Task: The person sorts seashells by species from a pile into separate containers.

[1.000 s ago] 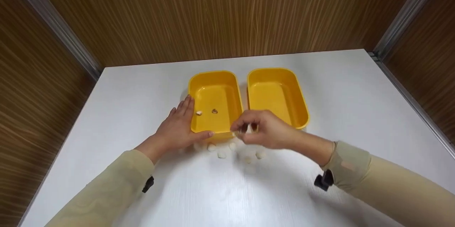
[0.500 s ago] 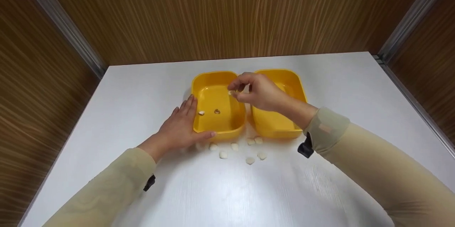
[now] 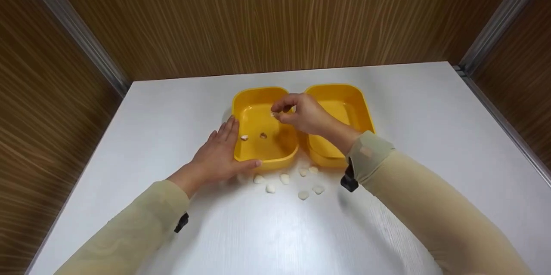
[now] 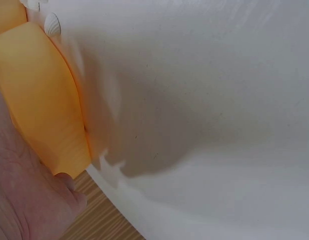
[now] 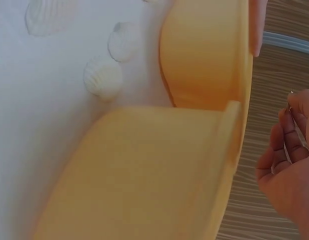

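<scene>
My right hand is raised over the left yellow bin, thumb and fingertips pinching a small pale seashell. The fingers cover most of that shell. My left hand rests against the same bin's left side, fingers straight, with the thumb along the front rim. Inside this bin lie a whitish shell and a brownish shell, apart from each other. In the right wrist view the right hand shows curled fingers beyond the bin rim; the shell there is barely visible.
A second yellow bin stands right of the first, partly behind my right forearm. Several white ribbed seashells are scattered on the white table before the bins. A wood-grain panel rises behind the table.
My right hand has moved from the left bin's front rim up and away over its inside, carrying the shell, then slightly left. The left hand stays against the bin.
</scene>
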Tool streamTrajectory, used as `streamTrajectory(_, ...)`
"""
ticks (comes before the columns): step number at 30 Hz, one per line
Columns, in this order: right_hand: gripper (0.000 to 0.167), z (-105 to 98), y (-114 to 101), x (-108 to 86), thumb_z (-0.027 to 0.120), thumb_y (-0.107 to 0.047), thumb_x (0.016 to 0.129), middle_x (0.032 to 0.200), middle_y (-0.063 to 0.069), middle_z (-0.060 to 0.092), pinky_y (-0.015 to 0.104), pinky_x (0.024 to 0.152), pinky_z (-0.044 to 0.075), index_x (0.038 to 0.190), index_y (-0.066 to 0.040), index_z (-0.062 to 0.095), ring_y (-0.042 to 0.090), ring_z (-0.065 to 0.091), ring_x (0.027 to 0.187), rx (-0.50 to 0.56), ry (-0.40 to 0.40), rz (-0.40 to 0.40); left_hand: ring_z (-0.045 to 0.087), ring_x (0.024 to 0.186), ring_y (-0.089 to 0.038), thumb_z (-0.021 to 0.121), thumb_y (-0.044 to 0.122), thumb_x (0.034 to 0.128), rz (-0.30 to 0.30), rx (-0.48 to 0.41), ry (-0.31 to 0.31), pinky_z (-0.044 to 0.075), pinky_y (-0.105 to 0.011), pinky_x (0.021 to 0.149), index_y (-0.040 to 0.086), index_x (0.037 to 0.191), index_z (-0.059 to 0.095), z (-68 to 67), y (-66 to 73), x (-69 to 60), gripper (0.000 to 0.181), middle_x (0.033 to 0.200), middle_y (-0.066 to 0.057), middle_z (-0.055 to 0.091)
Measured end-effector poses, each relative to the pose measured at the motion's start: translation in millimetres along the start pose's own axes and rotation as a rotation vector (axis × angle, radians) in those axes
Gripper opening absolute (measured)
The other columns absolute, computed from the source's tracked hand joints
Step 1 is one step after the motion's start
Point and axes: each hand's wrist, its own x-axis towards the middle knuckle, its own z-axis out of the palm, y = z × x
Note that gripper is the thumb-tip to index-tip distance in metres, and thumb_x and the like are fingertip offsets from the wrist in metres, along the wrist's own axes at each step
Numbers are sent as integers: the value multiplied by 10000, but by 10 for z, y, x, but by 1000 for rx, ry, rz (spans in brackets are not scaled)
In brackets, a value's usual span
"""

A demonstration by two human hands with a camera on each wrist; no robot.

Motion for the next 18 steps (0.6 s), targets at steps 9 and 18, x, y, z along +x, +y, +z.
streamTrajectory(9,138,120,152,79,737,-103,1009,1136,11,699,327,964,537,1137,-137,777,218,586,1050,-16,11,24,-44,1634,-260,437,942,857,-6,-1,-5,56,-508,1303,59,1677,-107,-7,2,-11,1322,1768,-97,-128)
streamTrajectory(18,163,174,150,96,735,-87,1008,1164,25,705,345,1000,526,1164,-115,772,227,588,1063,-59,-7,47,-44,1635,-257,440,942,854,-7,0,-6,58,-502,1303,63,1679,-104,-13,-13,-18,1323,1769,-91,-128)
